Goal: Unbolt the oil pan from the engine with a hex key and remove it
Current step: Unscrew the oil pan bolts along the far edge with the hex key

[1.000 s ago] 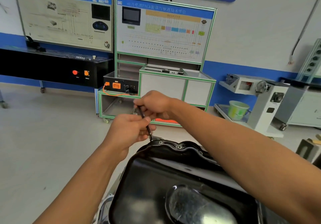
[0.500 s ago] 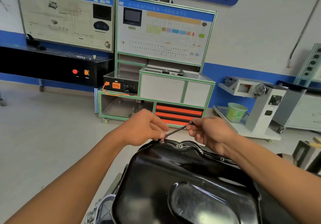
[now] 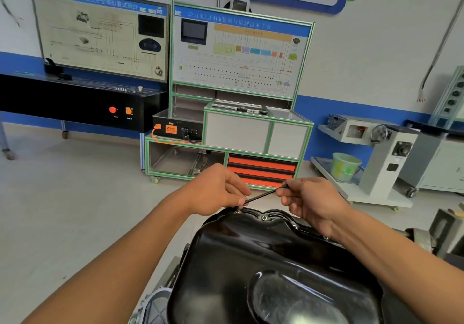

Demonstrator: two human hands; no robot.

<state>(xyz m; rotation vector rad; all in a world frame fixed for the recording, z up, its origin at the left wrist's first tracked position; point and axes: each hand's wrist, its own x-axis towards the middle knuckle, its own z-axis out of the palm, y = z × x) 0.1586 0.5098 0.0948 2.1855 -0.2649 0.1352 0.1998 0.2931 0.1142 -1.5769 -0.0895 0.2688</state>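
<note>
Black glossy pressed-steel oil pan [image 3: 251, 261], one, nearest, sits on the grey cast engine [image 3: 153, 306]. Four bolt positions [image 3: 264, 217] show on the far flange. One thin dark hex key [image 3: 263, 195] has its tip at the leftmost position. Left hand [image 3: 216, 190] is curled, pinching the key's lower end. Right hand [image 3: 308, 203] pinches its upper end.

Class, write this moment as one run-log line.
left hand: pinches thin black metal hex key at bolt | right hand: grips key's far end | glossy black oil pan: not yet removed

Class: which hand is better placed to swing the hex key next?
Right hand, probably: it pinches the hex key at its free end, for leverage; left hand holds the bolt end.
</note>
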